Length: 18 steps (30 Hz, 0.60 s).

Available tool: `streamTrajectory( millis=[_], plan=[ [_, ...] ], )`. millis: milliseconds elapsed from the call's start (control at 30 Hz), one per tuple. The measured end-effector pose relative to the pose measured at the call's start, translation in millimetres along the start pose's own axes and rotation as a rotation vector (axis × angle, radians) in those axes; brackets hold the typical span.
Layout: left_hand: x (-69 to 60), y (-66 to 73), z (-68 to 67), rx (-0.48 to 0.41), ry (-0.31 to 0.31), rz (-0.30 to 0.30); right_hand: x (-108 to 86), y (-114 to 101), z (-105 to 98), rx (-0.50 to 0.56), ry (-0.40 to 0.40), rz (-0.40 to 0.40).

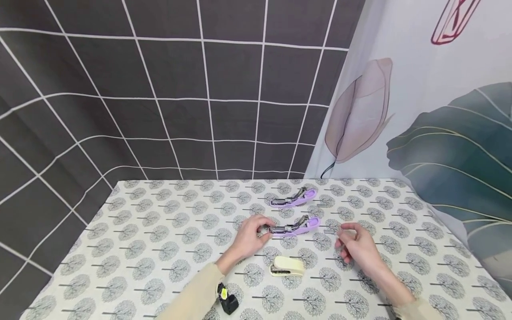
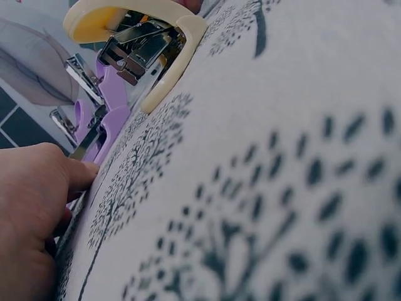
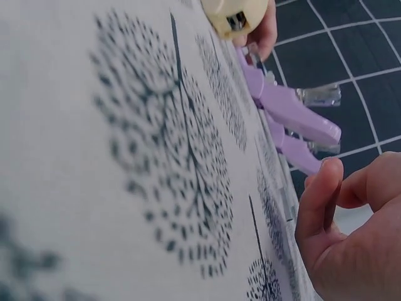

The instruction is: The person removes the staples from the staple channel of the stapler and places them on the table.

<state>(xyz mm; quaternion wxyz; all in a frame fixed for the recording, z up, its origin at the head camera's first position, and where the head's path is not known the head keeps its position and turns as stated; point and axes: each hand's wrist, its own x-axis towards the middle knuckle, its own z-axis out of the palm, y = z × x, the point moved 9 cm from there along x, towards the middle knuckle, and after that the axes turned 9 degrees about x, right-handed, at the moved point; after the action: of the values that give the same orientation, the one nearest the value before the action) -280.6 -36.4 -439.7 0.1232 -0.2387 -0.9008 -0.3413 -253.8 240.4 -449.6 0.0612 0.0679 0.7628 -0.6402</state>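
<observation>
Thumb and index finger of my left hand (image 1: 250,238) pinch the left end of the nearer purple stapler (image 1: 306,226), which lies unfolded on the patterned cloth. The left wrist view shows the hand (image 2: 34,213) low beside that purple stapler (image 2: 114,122). My right hand (image 1: 360,246) is to the stapler's right, fingers loosely bent, beside a thin staple strip (image 1: 330,231). In the right wrist view this hand (image 3: 357,232) shows nothing between its fingers. A second unfolded purple stapler (image 1: 294,199) lies farther back. A cream stapler (image 1: 289,266) rests in front of the nearer purple one.
Another small strip (image 1: 326,205) lies right of the farther purple stapler. The cloth (image 1: 180,249) with tree prints covers the table. Behind it hangs a dark curtain (image 1: 172,120) with white lines, and a pale leaf-patterned curtain (image 1: 360,124) hangs at the right.
</observation>
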Motion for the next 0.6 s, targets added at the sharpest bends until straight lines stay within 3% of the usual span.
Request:
streamTrajectory(
  millis=[133,233,300,400,533,600],
  plan=[
    [-1.1,-4.5,-3.8,-0.067,0.015,-0.019,-11.5,-8,7,-0.014,-0.013,-0.019],
    [-6.4,-8.7,-13.6,-0.128,0.082,-0.043,-20.4,-16,19,-0.029,-0.032,-0.055],
    [-12.5,-8.5,-23.4,-0.158,0.135,-0.051,-27.2,-25,30,-0.042,-0.072,-0.122],
    [-25.3,-0.4,-33.2,-0.211,0.135,-0.061,-41.9,-46,52,-0.114,-0.163,-0.350],
    [-46.5,20.3,-27.5,-0.272,-0.014,-0.043,-71.7,-73,86,-0.293,-0.254,-0.755],
    [-56.6,31.0,-21.2,-0.254,-0.083,-0.019,-83.0,-79,99,-0.395,-0.249,-0.881]
  ],
)
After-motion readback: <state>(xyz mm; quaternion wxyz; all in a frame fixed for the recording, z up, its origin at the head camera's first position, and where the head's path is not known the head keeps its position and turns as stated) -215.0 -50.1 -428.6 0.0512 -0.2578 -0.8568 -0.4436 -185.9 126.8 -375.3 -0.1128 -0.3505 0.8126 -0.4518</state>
